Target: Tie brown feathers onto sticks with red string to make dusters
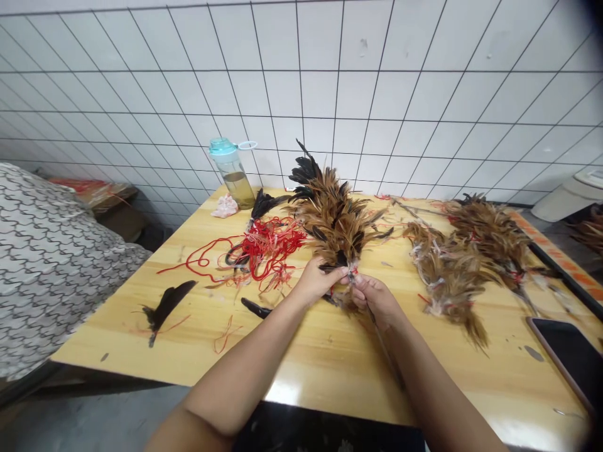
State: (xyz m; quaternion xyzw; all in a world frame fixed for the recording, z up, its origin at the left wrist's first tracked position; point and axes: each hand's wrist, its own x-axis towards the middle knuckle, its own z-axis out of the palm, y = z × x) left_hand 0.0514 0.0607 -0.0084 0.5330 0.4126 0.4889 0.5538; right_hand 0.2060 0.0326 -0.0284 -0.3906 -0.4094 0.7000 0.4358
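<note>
A feather duster (334, 216) of brown and black feathers lies over the middle of the table, its tip toward the wall. My left hand (320, 279) is closed around the base of its feathers, thumb pressed at the whitish and red binding. Just right of it, my right hand (375, 300) pinches the duster where the feathers meet the thin dark stick (387, 351), which runs back under my right forearm. The fingertips of both hands nearly meet at the binding. Left of the duster lies a tangle of red string (277, 248); a black feather bunch (264, 204) sits behind it.
A water bottle (238, 188) stands near the wall beside a crumpled tissue (225, 206). Black feathers (169, 306) lie at the left. To the right are a strand of brown feathers (447, 270), another feather duster (494, 235) and a phone (568, 355) at the table's edge.
</note>
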